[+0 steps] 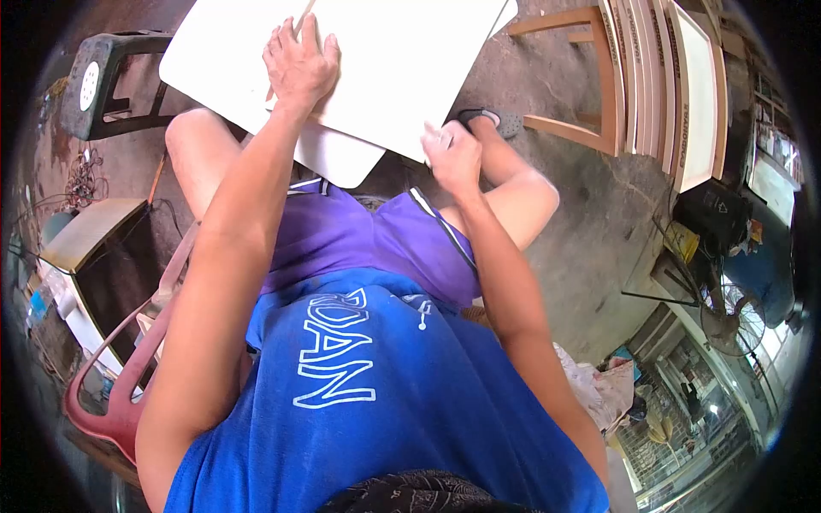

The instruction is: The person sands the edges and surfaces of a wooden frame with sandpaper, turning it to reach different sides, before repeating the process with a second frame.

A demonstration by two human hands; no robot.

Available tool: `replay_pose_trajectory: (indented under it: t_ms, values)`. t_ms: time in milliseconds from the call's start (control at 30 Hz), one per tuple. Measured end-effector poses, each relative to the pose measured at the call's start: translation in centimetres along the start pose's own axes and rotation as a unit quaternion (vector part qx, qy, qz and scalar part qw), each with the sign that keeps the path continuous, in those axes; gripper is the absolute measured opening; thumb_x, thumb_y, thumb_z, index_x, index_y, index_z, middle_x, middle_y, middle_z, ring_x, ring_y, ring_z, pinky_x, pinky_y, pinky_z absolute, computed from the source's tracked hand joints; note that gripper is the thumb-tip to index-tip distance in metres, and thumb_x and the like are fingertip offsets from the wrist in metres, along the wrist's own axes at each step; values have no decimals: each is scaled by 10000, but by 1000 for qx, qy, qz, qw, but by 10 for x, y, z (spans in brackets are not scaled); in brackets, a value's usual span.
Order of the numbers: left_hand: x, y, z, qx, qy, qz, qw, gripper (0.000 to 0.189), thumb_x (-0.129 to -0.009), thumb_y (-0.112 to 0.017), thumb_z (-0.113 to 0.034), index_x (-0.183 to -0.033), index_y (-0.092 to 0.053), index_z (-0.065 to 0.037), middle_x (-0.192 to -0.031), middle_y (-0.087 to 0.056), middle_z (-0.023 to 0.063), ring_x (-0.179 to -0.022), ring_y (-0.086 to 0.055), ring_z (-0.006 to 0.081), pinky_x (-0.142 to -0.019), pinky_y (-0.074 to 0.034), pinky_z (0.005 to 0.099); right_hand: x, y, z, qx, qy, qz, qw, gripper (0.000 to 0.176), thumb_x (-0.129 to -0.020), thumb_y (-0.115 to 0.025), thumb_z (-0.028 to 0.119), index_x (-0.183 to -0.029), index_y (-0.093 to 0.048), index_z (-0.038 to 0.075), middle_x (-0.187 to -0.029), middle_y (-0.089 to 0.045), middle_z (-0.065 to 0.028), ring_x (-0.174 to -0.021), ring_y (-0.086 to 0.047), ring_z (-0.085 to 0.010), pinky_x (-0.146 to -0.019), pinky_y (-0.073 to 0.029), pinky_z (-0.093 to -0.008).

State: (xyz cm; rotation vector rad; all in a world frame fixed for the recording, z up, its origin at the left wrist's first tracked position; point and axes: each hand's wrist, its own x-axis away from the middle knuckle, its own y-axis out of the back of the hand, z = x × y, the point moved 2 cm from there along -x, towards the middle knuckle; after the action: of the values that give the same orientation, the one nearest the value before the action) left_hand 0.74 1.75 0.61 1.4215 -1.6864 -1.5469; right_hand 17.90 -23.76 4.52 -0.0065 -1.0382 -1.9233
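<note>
My left hand [301,68] lies on a large white board [402,60] with its fingers spread, over a thin light strip [305,10] that runs along the surface. At the board's near right edge, my right hand [455,158] is closed with its fingers curled. Something small and pale seems to be between those fingers, but blur hides what it is. A smaller white panel [342,158] shows beneath the board's near edge, above my lap.
A dark plastic stool [107,85] stands at the left, near a pinkish-red chair [107,423]. Several framed panels [697,94] are stacked upright at the right beside a wooden frame [560,132]. A fan [731,321] and a light-topped box [94,235] are farther out.
</note>
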Motion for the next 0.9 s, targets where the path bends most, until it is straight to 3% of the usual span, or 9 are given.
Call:
replay_pose_trajectory:
  t_ms: [67, 100, 200, 300, 400, 500, 667, 800, 900]
  values:
    - [-17, 4, 6, -26, 4, 29, 999, 624, -1006, -576, -450, -1526, -490, -116, -1557, -425, 272, -1463, -372, 449, -1206, -274, 597, -8, -10, 4, 9, 79, -14, 997, 315, -858, -788, 312, -894, -698, 11, -769, -711, -230, -756, -735, -391, -713, -554, -477]
    - [29, -3, -16, 13, 32, 87, 996, 624, -1006, -576, -450, -1526, -490, -116, -1557, -425, 272, -1463, -372, 449, -1206, -274, 597, 27, 25, -7, 60, 30, 11, 998, 315, -858, -788, 312, -894, -698, 11, -769, -711, -230, -756, -735, -391, -713, -554, -477]
    - [15, 4, -6, 26, 7, 33, 999, 598, -1008, -579, -425, -1512, -502, -113, -1541, -437, 275, -1448, -387, 453, -1200, -283, 593, 6, 19, 9, -6, 45, -45, 998, 338, -896, -779, 314, -838, -673, -2, -710, -689, -221, -693, -723, -401, -633, -534, -485]
    - [4, 5, -4, 3, 13, 39, 999, 586, -1009, -584, -409, -1504, -506, -105, -1524, -451, 275, -1438, -400, 452, -1194, -289, 591, 12, 6, 0, 55, 112, 13, 992, 301, -877, -768, 264, -829, -662, -13, -724, -678, -237, -703, -721, -385, -648, -541, -467]
    - [8, 6, -5, 21, 1, 25, 999, 596, -1013, -576, -418, -1508, -502, -96, -1527, -447, 278, -1440, -400, 450, -1192, -292, 597, -17, 19, 2, 8, 39, 17, 999, 289, -852, -759, 270, -870, -690, -10, -772, -700, -248, -746, -730, -403, -715, -561, -461]
    - [8, 4, -6, 13, 12, 33, 999, 599, -1005, -582, -420, -1501, -509, -93, -1517, -459, 281, -1438, -403, 454, -1190, -295, 597, 2, 8, -3, 56, 42, 72, 995, 294, -848, -760, 273, -846, -687, -12, -758, -711, -226, -718, -724, -386, -685, -555, -456]
    - [13, 5, -3, 44, 3, 20, 999, 600, -999, -585, -415, -1500, -509, -94, -1522, -458, 285, -1444, -398, 459, -1193, -291, 598, 1, 17, -1, -17, -2, 24, 1000, 314, -817, -792, 285, -847, -696, -12, -708, -707, -176, -677, -721, -303, -693, -552, -428]
    - [9, 6, -5, 16, 14, 41, 999, 598, -1005, -572, -425, -1507, -506, -105, -1530, -451, 288, -1445, -398, 458, -1193, -292, 591, 11, 21, 12, 49, -4, 81, 995, 291, -838, -777, 274, -871, -706, -7, -774, -728, -204, -731, -735, -307, -693, -550, -423]
    - [9, 6, -8, 15, 24, 52, 998, 607, -1006, -565, -434, -1514, -500, -108, -1532, -451, 284, -1450, -393, 457, -1196, -288, 588, 13, 18, 15, 31, 25, 1, 999, 274, -831, -779, 270, -884, -714, 9, -782, -720, -200, -742, -718, -352, -700, -543, -440]
